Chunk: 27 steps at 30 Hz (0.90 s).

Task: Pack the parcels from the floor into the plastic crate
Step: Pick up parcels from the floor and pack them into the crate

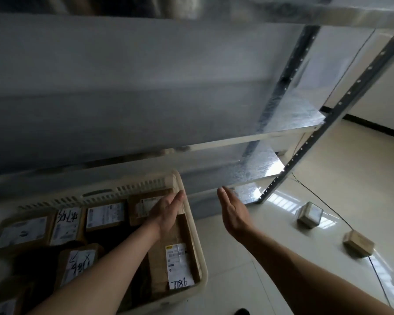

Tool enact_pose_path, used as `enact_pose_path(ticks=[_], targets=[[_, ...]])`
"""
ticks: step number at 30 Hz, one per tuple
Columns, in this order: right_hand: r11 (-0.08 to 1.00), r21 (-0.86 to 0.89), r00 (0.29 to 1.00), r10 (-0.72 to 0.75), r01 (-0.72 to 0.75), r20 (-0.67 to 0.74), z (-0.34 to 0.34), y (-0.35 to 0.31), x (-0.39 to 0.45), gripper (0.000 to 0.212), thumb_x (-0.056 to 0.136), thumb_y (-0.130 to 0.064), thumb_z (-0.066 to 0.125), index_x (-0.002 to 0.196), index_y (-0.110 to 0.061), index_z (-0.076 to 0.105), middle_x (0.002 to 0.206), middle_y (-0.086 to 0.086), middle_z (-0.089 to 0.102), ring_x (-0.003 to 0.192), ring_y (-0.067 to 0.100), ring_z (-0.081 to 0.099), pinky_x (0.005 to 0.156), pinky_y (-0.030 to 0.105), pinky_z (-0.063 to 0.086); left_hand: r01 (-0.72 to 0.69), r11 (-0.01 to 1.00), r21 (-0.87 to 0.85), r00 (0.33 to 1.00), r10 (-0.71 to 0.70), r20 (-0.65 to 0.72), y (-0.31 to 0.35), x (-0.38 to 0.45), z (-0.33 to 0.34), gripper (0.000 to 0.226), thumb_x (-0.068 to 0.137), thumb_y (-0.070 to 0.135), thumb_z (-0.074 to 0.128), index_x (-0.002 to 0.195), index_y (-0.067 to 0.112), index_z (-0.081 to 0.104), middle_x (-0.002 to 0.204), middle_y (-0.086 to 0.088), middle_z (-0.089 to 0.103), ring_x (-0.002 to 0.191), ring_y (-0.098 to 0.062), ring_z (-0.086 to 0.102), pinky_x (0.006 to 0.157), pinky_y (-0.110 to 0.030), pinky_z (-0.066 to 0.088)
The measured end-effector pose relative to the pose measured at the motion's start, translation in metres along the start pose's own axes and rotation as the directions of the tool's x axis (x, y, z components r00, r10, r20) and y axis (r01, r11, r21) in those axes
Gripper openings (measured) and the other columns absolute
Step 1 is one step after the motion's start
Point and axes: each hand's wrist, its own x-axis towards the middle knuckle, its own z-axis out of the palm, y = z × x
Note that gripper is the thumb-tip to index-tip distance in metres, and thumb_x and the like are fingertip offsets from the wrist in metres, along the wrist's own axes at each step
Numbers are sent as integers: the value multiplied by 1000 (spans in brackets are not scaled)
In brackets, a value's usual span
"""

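Reaching out, I have both hands in front of me and neither grip has anything in it. My left hand (168, 212) is flat with straight fingers, and it is over the far right corner of the plastic crate (192, 226). It looks close to the long brown parcel (173, 253) that lies along the crate's right wall, but I cannot tell if it touches it. My right hand (233, 214) is open too, palm turned in, out over the floor (271, 235) just beside the crate.

The crate sits on the floor in front of the metal shelf rack (282, 130). It already has many parcels inside. They lie flat in rows with their white labels up, I think so they fit snugly and the labels can be read. The long one with the handwritten label (180, 264) runs along the side wall, where a long box fits best.

Two small parcels are not packed yet. One taped parcel (309, 214) sits on the shiny floor to my right, and another brown parcel (358, 244) sits a bit nearer to me. A thin black cable (323, 201) runs across the floor past them. I think my right hand should go for those next, being on that side. I should watch the cable so it does not catch.
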Motion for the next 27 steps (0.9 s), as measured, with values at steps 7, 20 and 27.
enact_pose_path(ticks=[7, 20, 27], targets=[[998, 11, 987, 59, -58, -152, -68, 44, -28, 65, 103, -54, 31, 154, -14, 34, 160, 5, 34, 147, 20, 31, 117, 28, 21, -105, 993, 62, 992, 100, 81, 35, 10, 64, 61, 99, 55, 38, 135, 9, 55, 136, -10, 57, 130, -23, 49, 93, -20, 31], [970, 195, 926, 203, -145, -317, -219, 166, -86, 61, 104, -49, 35, 153, -13, 35, 159, 5, 35, 147, 20, 30, 115, 28, 22, -263, 945, 196, 941, 206, 269, 128, -20, 247, 53, 76, 77, 30, 82, 31, 54, 99, 1, 54, 95, -12, 47, 86, -31, 38], [946, 261, 881, 283, -191, -380, -319, 241, -115, 70, 98, -62, 35, 151, -16, 40, 156, 4, 40, 143, 21, 37, 117, 35, 27, -329, 916, 231, 912, 245, 328, 183, -34, 361, 62, 81, 72, 33, 94, 20, 64, 102, -2, 61, 96, -20, 54, 81, -29, 39]])
